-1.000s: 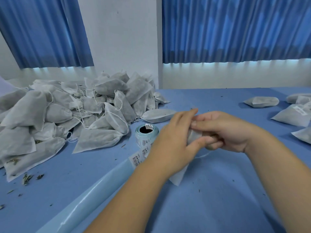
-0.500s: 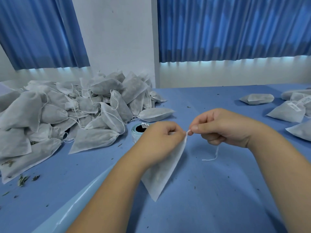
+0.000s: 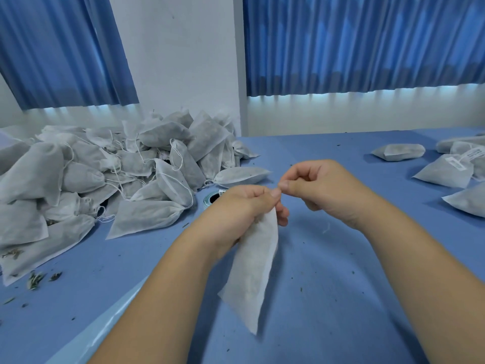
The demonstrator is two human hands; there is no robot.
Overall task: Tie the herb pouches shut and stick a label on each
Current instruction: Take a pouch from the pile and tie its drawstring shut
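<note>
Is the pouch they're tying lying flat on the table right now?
No, the pouch hangs from the left hand gripping its top while the right hand pinches its drawstring.

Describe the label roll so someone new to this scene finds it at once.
Find the big heap of white pouches on the left of the blue table. At its right foot, just beyond the left hand gripping a pouch, sits the label roll, partly hidden. It is the only round, pale teal thing among flat white bags.
</note>
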